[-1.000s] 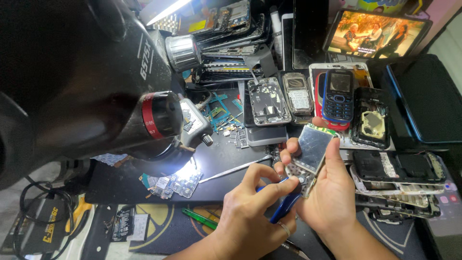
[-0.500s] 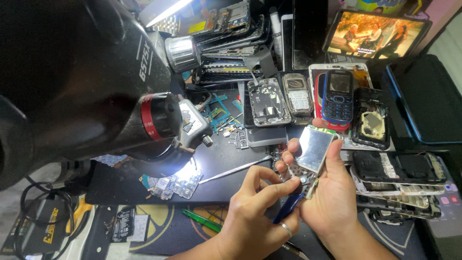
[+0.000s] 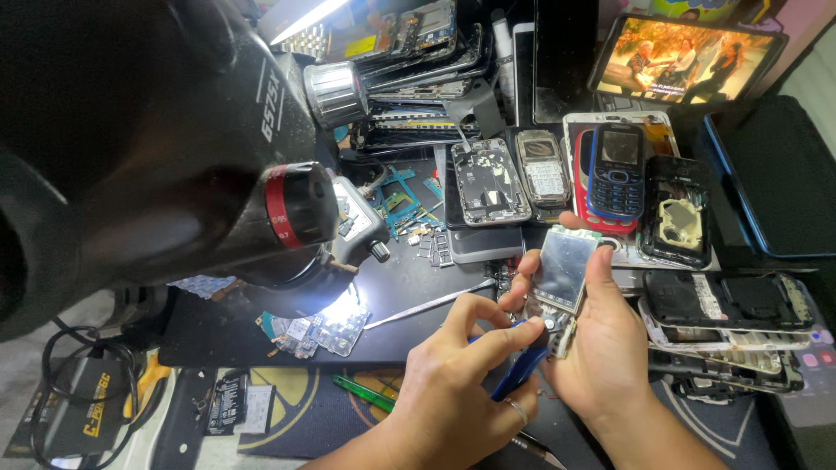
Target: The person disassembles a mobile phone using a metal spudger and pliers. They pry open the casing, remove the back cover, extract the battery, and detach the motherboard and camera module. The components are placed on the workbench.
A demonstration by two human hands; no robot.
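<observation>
My right hand (image 3: 605, 348) holds a small phone board with a silver screen (image 3: 564, 270) upright above the black mat, fingers wrapped around its edges. My left hand (image 3: 453, 392), a ring on one finger, grips a blue-handled tool (image 3: 521, 370). The tool's tip rests at the board's lower end, beside a small round part. The two hands touch each other around the board.
A large black microscope (image 3: 174, 148) with a red ring fills the left and lights a small circuit board (image 3: 313, 326) on the mat (image 3: 409, 287). A metal pry tool (image 3: 427, 305) and a green tool (image 3: 366, 393) lie nearby. Opened phones, a blue keypad phone (image 3: 616, 170) and a lit tablet (image 3: 688, 57) crowd the back and right.
Very little: my left fingers have shifted slightly on the blue tool at the board's lower end. The board stays held in my right hand.
</observation>
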